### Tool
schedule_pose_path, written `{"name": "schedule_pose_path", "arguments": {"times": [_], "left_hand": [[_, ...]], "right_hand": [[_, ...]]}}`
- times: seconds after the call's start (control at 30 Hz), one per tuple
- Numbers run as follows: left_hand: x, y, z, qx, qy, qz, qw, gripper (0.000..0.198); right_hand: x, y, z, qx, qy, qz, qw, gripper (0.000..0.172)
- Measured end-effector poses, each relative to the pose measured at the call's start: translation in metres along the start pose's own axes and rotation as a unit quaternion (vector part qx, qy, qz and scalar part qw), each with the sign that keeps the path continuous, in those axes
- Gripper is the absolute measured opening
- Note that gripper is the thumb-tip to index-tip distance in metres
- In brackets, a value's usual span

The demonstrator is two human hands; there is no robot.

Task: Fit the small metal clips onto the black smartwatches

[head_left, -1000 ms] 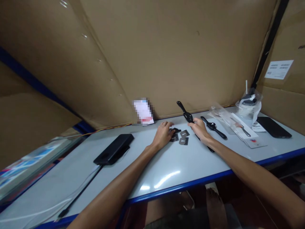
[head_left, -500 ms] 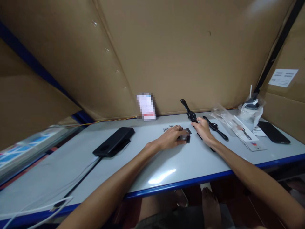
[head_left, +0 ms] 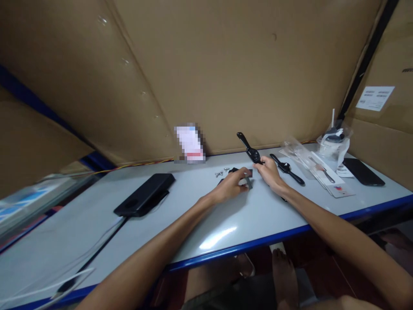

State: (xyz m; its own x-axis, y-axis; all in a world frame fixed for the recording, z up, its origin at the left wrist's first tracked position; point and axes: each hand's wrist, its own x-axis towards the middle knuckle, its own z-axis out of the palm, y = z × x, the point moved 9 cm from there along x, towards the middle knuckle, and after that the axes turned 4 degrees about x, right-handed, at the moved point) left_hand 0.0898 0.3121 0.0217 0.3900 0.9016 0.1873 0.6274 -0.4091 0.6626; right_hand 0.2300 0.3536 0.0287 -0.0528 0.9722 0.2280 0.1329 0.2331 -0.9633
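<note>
My left hand (head_left: 232, 185) is closed in a pinch on a small grey square plate (head_left: 248, 182), lifted a little off the pale grey table (head_left: 206, 215). More small dark parts (head_left: 235, 171) and a few tiny screws (head_left: 220, 173) lie just beyond its fingers. My right hand (head_left: 269, 172) rests on the table with its fingers wrapped round a black smartwatch (head_left: 253, 153), whose strap sticks up towards the cardboard wall.
A second black watch (head_left: 287, 169) lies right of my right hand, then clear plastic packaging and cards (head_left: 318, 170), a bag with a white item (head_left: 334, 142) and a black phone (head_left: 363, 171). A black power bank (head_left: 143, 194) with cable lies left. Cardboard walls (head_left: 226, 73) rise behind.
My left hand slid right over the small plates, then pinched one grey plate and raised it. My right hand stayed on the black watch.
</note>
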Motion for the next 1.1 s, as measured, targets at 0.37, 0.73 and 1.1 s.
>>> {"name": "schedule_pose_path", "arguments": {"times": [0.37, 0.73, 1.1], "left_hand": [[-0.007, -0.032, -0.032, -0.305, 0.171, -0.151, 0.925, 0.023], [-0.014, -0.04, -0.029, -0.442, 0.205, -0.195, 0.851, 0.022], [-0.007, -0.026, -0.027, -0.43, 0.206, -0.108, 0.872, 0.034]], "right_hand": [[-0.007, 0.002, 0.003, 0.028, -0.002, 0.012, 1.0, 0.014], [-0.014, -0.003, 0.014, 0.112, -0.037, 0.049, 0.992, 0.018], [-0.026, -0.006, 0.029, 0.152, -0.076, 0.085, 0.982, 0.026]]}}
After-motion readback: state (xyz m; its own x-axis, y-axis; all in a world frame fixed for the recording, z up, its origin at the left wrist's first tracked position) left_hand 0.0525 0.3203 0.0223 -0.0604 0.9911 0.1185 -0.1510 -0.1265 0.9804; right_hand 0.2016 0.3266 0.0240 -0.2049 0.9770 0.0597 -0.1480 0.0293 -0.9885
